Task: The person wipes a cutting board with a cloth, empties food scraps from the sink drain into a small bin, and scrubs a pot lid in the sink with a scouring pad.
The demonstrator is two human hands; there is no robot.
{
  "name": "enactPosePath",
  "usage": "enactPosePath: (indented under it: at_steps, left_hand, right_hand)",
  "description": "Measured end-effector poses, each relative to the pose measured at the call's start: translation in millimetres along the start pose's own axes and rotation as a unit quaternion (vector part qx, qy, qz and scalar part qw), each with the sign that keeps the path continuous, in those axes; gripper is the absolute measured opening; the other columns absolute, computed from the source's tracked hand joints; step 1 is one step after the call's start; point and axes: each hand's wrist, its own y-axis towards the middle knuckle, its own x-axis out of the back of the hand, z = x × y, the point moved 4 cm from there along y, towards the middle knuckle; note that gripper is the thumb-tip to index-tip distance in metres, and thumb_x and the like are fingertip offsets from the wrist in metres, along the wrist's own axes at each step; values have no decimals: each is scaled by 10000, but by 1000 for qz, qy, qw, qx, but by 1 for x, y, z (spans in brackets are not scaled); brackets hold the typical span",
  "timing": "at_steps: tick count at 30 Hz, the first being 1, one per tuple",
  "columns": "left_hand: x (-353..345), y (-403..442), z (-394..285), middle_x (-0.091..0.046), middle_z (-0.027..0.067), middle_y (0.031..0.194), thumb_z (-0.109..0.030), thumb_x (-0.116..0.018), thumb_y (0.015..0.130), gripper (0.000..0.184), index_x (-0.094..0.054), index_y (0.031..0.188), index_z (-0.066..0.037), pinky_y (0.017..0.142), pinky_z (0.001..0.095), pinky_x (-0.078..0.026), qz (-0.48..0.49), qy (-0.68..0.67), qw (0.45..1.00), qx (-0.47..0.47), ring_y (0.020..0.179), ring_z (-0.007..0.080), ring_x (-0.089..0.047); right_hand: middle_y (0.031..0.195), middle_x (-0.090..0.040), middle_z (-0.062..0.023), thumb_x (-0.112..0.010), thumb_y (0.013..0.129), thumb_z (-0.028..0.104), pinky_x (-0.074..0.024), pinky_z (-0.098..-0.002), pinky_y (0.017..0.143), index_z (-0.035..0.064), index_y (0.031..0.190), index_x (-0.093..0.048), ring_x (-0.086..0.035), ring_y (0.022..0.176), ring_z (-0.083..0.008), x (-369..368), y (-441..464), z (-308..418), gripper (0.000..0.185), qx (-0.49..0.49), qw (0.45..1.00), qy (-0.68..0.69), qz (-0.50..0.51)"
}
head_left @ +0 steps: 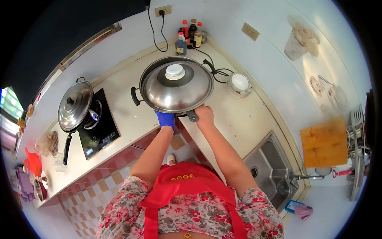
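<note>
The counter [246, 119] runs around both hands, and on it, straight ahead of them, sits the big pot [142, 85], its near side right at the counter's edge. Its steel lid [171, 89] is on, set toward the hands so a crescent of pot wall shows at the far left. Well to the right hand's right and nearer the body, there's the sink [274, 169]; out to the left hand's left, the black hob [104, 131] with a lidded pan [75, 104] over it. Now the hands: the left hand [165, 119], in blue, a glove or a cloth, goes in under the near rim, fingers hidden, so how far it is closed I can't tell. The right hand [204, 116] is up against the near rim, fingers bent, right beside a dark handle [193, 116]; its fingertips are out of sight, so its grip can't be confirmed. Beyond the right hand, off the pot's right side, small bowls [240, 82] are stacked, and past the pot stand the bottles [193, 34]. Smallest of all, the white knob [174, 71] tops the lid, untouched. Looks like a steadying or positioning step; any shift from here would call for both hands moving together, pot level, lid kept from sliding.
</note>
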Motion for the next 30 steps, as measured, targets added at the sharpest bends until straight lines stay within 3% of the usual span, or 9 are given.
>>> enactPosePath:
  at_steps: [3, 6, 19, 20, 21, 22, 25, 28, 30]
  left_hand:
    - [-17, -31, 6, -495, 113, 1084, -227, -606, 801, 567, -309, 1241, -27, 762, 295, -451, -18, 8, 997, -73, 928, 181, -515]
    - [-36, -79, 0, -480, 119, 1121, -216, -609, 797, 549, -334, 1232, -26, 826, 303, -425, 22, -26, 999, -21, 993, 196, -492]
    - [-94, -226, 10, -496, 80, 1043, -148, -603, 790, 498, -365, 1210, -25, 615, 253, -459, 137, 88, 986, -37, 800, 138, -523]
    - [-98, -236, 6, -555, 52, 838, -97, -599, 771, 340, -472, 1075, -15, 462, 223, -422, 103, 50, 991, -68, 604, 94, -508]
    - [-99, -232, 23, -555, 52, 838, -97, -599, 771, 340, -472, 1075, -15, 462, 223, -422, 107, 51, 991, -69, 604, 94, -508]
    - [-98, -222, 43, -554, 46, 825, -94, -586, 782, 336, -464, 1086, -17, 455, 223, -416, 105, 97, 970, -197, 597, 90, -501]
    - [-99, -231, 59, -552, 30, 796, -104, -540, 825, 287, -461, 1092, -38, 419, 215, -387, 120, 96, 971, -181, 556, 83, -484]
    - [-94, -238, 57, -550, 23, 783, -121, -513, 849, 244, -479, 1083, -59, 398, 206, -367, 115, 79, 983, -123, 521, 77, -473]
    - [-92, -245, 45, -546, 17, 780, -129, -514, 852, 271, -480, 1113, -66, 395, 199, -357, 121, 89, 985, -81, 510, 67, -467]
  right_hand:
    - [733, -573, -147, -528, 674, 113, -413, -342, 661, 56, 709, -601, -576, 709, -253, 25, -37, -18, 99, -9, 999, 11, -34]
    - [716, -569, -135, -528, 680, 104, -414, -341, 653, 61, 699, -594, -569, 698, -250, 38, -76, -40, 81, -22, 998, 0, -62]
    - [670, -562, -109, -565, 680, 94, -404, -358, 617, 108, 746, -629, -549, 659, -254, 92, -221, -114, 94, -88, 995, 17, -46]
    - [665, -559, -132, -566, 698, 107, -411, -377, 618, 87, 729, -620, -542, 638, -289, 97, -228, -116, 64, -91, 993, 43, -61]
    - [660, -556, -156, -568, 717, 119, -419, -396, 618, 66, 711, -610, -535, 618, -323, 102, -235, -118, 68, -95, 990, 69, -78]
    - [660, -556, -156, -568, 717, 119, -419, -396, 618, 66, 711, -610, -535, 618, -323, 102, -242, -121, 68, -100, 989, 69, -79]
    - [661, -544, -161, -572, 750, 153, -407, -392, 573, 58, 750, -606, -527, 608, -320, 104, -259, -127, 100, -122, 987, 62, -83]
    - [640, -526, -101, -581, 783, 186, -377, -332, 498, 40, 822, -579, -494, 540, -241, 109, -270, -134, 151, -180, 937, 271, -130]
    - [641, -476, -25, -569, 828, 213, -328, -258, 456, 38, 840, -527, -429, 512, -131, 95, -280, -145, 180, -339, 634, 691, -73]
